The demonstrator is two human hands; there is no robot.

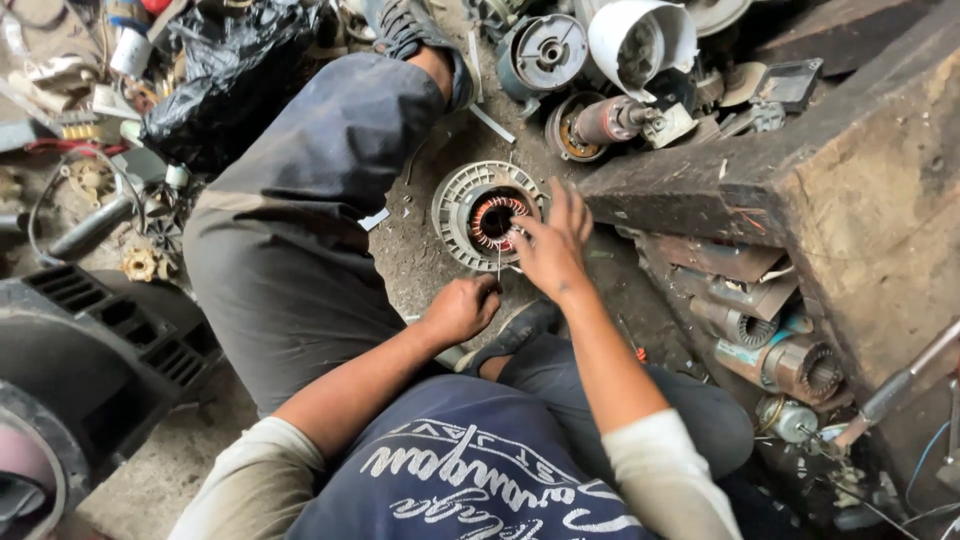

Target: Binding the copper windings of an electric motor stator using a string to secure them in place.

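Nearest, the left hand [462, 308] is clenched into a fist low over the dirty floor [420, 262], pinching the lower end of a thin wire [499, 262] that runs up toward the stator. Just beyond, the right hand [553, 247] rests with fingers spread on the rim of the motor stator [478, 213] — a round grey housing with copper windings showing in its bore — lying flat on the floor between the person's legs. Farther off, other motor parts [600, 122] — a rotor, grey housings, a white plastic cover [640, 38] — are heaped beside a worn wooden block [800, 170].
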